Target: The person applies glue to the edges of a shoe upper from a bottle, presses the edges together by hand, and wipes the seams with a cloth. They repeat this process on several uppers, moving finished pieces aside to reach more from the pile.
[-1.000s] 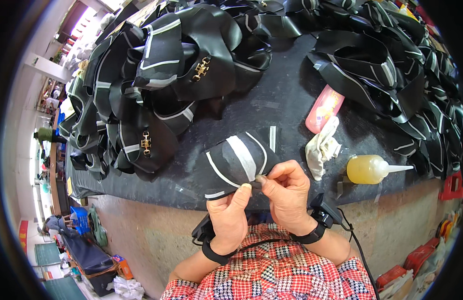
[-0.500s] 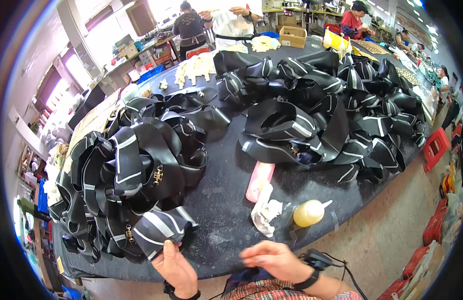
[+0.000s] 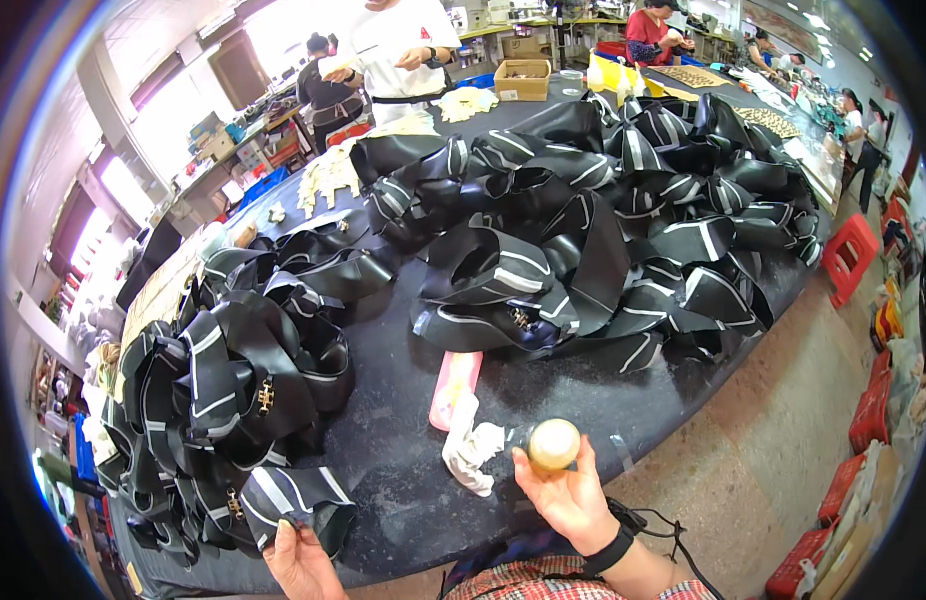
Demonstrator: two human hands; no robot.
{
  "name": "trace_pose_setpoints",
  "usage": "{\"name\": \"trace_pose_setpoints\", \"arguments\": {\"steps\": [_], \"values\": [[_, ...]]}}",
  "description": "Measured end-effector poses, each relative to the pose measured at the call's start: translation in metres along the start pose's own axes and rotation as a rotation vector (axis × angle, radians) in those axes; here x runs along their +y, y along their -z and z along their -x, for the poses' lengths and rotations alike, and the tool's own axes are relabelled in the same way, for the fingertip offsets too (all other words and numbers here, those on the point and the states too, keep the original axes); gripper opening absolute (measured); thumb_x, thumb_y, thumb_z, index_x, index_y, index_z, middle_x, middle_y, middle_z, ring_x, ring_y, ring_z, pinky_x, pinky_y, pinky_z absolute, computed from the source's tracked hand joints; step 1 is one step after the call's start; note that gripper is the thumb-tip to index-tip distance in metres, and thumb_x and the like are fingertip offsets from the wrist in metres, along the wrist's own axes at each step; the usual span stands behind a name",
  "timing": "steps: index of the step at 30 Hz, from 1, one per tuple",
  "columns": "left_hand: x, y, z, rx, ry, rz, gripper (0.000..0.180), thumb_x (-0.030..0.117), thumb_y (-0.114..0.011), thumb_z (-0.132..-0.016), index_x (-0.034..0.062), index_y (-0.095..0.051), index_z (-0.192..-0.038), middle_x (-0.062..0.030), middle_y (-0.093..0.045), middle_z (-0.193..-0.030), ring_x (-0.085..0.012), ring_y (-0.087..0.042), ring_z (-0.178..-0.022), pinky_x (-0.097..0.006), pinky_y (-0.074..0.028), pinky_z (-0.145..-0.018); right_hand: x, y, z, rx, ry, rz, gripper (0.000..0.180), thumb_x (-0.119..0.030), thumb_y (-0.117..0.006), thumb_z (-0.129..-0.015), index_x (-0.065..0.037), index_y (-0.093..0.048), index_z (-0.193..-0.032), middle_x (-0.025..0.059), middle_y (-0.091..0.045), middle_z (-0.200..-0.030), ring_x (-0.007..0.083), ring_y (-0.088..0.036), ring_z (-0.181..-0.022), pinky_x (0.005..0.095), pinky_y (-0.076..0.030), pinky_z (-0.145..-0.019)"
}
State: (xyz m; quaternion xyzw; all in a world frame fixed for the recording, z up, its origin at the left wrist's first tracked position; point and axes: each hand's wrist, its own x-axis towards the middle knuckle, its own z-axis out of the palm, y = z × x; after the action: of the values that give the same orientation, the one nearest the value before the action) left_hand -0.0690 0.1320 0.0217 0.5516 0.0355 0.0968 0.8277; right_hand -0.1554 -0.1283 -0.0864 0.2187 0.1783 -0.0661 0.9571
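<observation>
My left hand (image 3: pixel 301 562) pinches the near edge of a black leather-like piece (image 3: pixel 301 498) with pale grey stripes, beside the left pile of black pieces (image 3: pixel 213 390). My right hand (image 3: pixel 571 505) has its fingers round a squeeze bottle (image 3: pixel 554 443) of yellowish liquid, lifted near the table's front edge with its round end showing. The bottle's spout is hard to make out. Left of the bottle lie a crumpled white cloth (image 3: pixel 471 452) and a flat pink object (image 3: pixel 455 385). Small gold-coloured metal fittings (image 3: pixel 266 395) sit on some pieces in the left pile.
A larger heap of black striped pieces (image 3: pixel 593 240) spreads over the back and right of the dark table (image 3: pixel 393 500). Behind it are a cardboard box (image 3: pixel 522 82) and a person in a white shirt (image 3: pixel 398 50). A red stool (image 3: pixel 849 258) stands to the right.
My right hand has moved forward and taken hold of the squeeze bottle, which stood on the table. My left hand still holds the black piece. The view has shifted to the right.
</observation>
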Motion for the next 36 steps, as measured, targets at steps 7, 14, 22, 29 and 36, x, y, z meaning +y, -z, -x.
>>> {"name": "trace_pose_setpoints", "arguments": {"steps": [7, 14, 22, 29, 36], "values": [[-0.001, -0.02, 0.005, -0.032, 0.072, 0.135, 0.033, -0.004, -0.051, -0.078, 0.004, -0.05, -0.11, -0.0032, -0.058, -0.096, -0.0128, -0.055, -0.08, -0.027, -0.044, -0.067, 0.016, -0.016, 0.008, -0.053, 0.15, 0.627, 0.046, -0.03, -0.063, -0.074, -0.003, -0.05, -0.108, 0.0143, -0.055, -0.106, 0.0298, -0.055, -0.093, 0.0399, -0.047, -0.082], [-0.01, 0.015, 0.025, -0.024, 0.14, 0.172, 0.023, -0.004, -0.058, -0.078, 0.0052, -0.057, -0.1, -0.0039, -0.06, -0.09, -0.0131, -0.057, -0.078, -0.028, -0.048, -0.066, 0.062, -0.07, -0.012, -0.309, 0.231, 1.259, 0.077, -0.038, -0.072, -0.065, 0.005, -0.037, -0.118, 0.019, -0.05, -0.111, 0.0288, -0.055, -0.097, 0.0387, -0.051, -0.076], [-0.007, 0.02, 0.026, -0.052, 0.162, 0.13, 0.024, -0.005, -0.06, -0.076, 0.0021, -0.056, -0.099, -0.0056, -0.061, -0.087, -0.0136, -0.058, -0.075, -0.026, -0.049, -0.066, 0.097, -0.089, -0.031, -0.462, 0.508, 1.399, 0.07, -0.038, -0.059, -0.078, 0.003, -0.03, -0.125, 0.0234, -0.045, -0.119, 0.0343, -0.051, -0.105, 0.041, -0.047, -0.084], [-0.011, 0.008, 0.017, -0.182, 0.164, 0.11, 0.026, -0.005, -0.062, -0.075, -0.0007, -0.056, -0.099, -0.0055, -0.06, -0.089, -0.0119, -0.057, -0.078, -0.024, -0.047, -0.071, 0.106, -0.11, -0.025, -0.519, 0.59, 1.324, 0.045, -0.016, -0.067, -0.074, 0.003, -0.046, -0.109, 0.0067, -0.056, -0.099, 0.0157, -0.057, -0.089, 0.0299, -0.046, -0.081], [-0.023, -0.008, 0.007, -0.294, 0.143, -0.008, 0.021, -0.005, -0.061, -0.076, -0.0024, -0.056, -0.096, -0.0046, -0.059, -0.09, -0.0108, -0.055, -0.078, -0.022, -0.045, -0.07, 0.099, -0.123, -0.019, -0.57, 0.628, 1.327, 0.037, -0.008, -0.065, -0.075, 0.002, -0.048, -0.108, 0.0069, -0.058, -0.099, 0.0162, -0.057, -0.091, 0.03, -0.045, -0.081]]}}
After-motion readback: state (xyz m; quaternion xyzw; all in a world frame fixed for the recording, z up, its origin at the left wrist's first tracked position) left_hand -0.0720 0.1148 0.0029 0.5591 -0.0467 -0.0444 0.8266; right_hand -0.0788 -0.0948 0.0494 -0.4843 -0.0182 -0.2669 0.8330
